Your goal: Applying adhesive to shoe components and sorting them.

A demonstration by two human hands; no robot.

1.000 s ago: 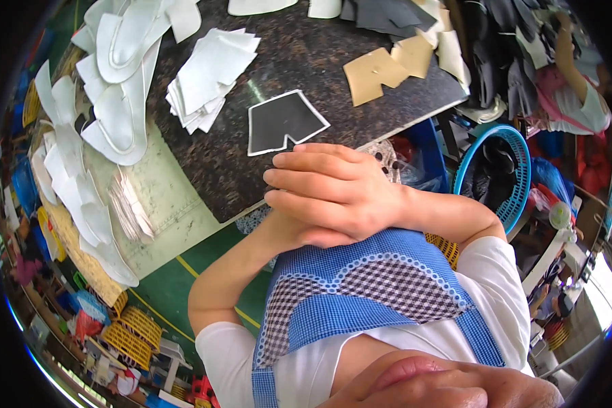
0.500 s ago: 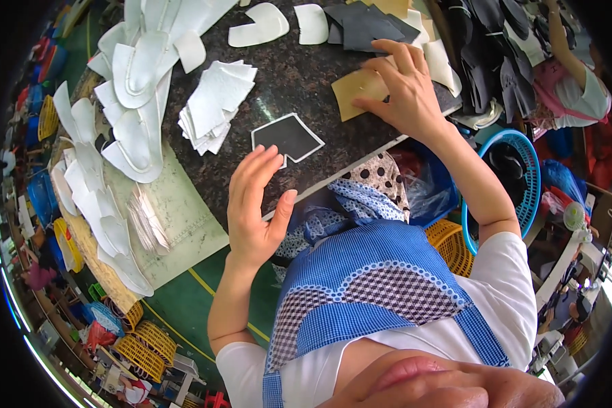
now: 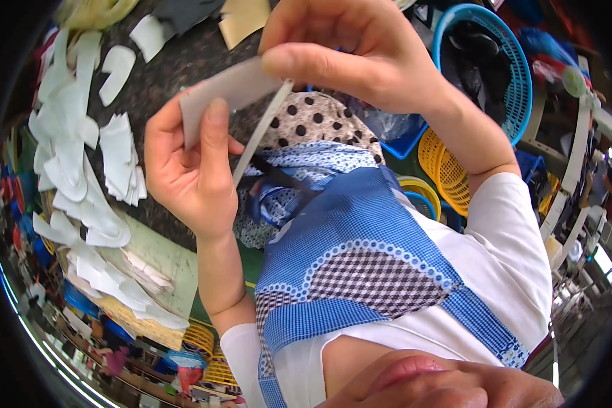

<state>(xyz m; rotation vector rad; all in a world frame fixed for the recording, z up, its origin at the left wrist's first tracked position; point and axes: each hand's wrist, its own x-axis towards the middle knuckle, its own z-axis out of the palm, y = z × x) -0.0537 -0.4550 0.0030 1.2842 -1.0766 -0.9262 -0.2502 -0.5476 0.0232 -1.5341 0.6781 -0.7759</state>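
Observation:
Raised over the near edge of the dark speckled table, a thin greyish-beige flat piece (image 3: pixel 234 90) is stretched between my hands. My left hand (image 3: pixel 190 163) pinches its left end, thumb on the near face and fingers behind. At the other end my right hand (image 3: pixel 350 64) grips it between thumb and bent fingers. The piece's far side is hidden, so whether it is one layer or more I cannot tell. Beyond it lie a tan piece (image 3: pixel 245 20) and dark grey pieces (image 3: pixel 187 13) on the table.
A stack of small white pieces (image 3: pixel 119 158) and larger curved white pieces (image 3: pixel 68 156) lie to the left, beside a pale green board (image 3: pixel 177 262). Right of my lap stand a blue basket (image 3: pixel 519 85) and a yellow basket (image 3: pixel 449 173).
Both hands have come up off the table and together, now gripping the flat piece. The view has shifted. The dark, white-edged piece no longer shows on the table.

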